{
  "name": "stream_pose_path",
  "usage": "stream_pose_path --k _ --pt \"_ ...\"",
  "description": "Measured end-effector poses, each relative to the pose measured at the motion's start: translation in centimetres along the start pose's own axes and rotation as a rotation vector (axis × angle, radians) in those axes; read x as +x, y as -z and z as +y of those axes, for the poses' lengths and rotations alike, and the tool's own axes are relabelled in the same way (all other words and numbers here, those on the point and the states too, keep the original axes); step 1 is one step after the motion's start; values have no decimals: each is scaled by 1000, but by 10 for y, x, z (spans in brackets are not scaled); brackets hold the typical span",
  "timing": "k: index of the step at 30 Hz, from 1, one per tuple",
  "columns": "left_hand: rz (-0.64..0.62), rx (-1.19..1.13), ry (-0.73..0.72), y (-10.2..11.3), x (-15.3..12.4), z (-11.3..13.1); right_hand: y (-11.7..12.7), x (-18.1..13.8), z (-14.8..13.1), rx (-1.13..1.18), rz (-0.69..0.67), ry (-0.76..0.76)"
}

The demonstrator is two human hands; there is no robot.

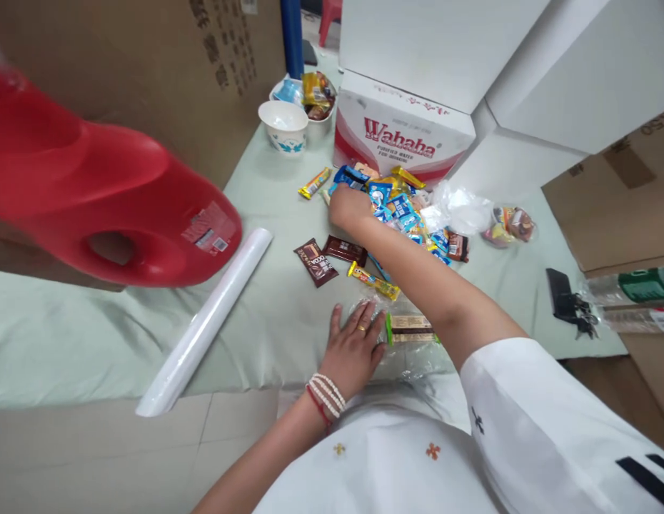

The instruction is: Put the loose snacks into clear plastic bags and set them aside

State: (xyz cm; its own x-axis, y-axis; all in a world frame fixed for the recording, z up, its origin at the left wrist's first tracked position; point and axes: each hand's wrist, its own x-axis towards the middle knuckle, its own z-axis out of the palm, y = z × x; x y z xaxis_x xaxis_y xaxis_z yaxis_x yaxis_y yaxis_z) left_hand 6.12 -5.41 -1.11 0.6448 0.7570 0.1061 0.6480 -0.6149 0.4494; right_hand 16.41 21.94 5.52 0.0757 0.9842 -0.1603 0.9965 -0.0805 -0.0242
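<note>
Reaching across a table (278, 207), the person's right hand (350, 207) was at the left edge of a heap of wrapped snacks (401, 208); its fingers were hidden, so how far they were open and what they held could not be told. The left hand (353, 348) lay flat, fingers spread, gripping nothing, on a clear plastic bag (418, 363); whether one green-ended bar (412, 329) was inside it was unclear. Two paper bowls (283, 134) stood beyond: the rear one held blue, yellow and brown packets, the front one showed its white inside. Two brown packets (315, 264) and one yellow stick packet (372, 280) lay nearer the body. Behind the heap stood a red-and-white carton (401, 135). Farther right, keys (585, 315) lay near two plastic bottles (643, 285). A red jug (150, 214) blocked the left view, near one white roll (208, 321).
</note>
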Motion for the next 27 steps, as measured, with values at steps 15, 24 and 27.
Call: stream_pose_path --k 15,24,27 --pt "24 136 79 -2 -12 3 20 -77 48 129 -98 206" --pt "1 131 65 8 0 -6 49 -227 154 567 -59 514" --pt "-12 114 52 11 4 -10 13 -279 180 739 -457 450"
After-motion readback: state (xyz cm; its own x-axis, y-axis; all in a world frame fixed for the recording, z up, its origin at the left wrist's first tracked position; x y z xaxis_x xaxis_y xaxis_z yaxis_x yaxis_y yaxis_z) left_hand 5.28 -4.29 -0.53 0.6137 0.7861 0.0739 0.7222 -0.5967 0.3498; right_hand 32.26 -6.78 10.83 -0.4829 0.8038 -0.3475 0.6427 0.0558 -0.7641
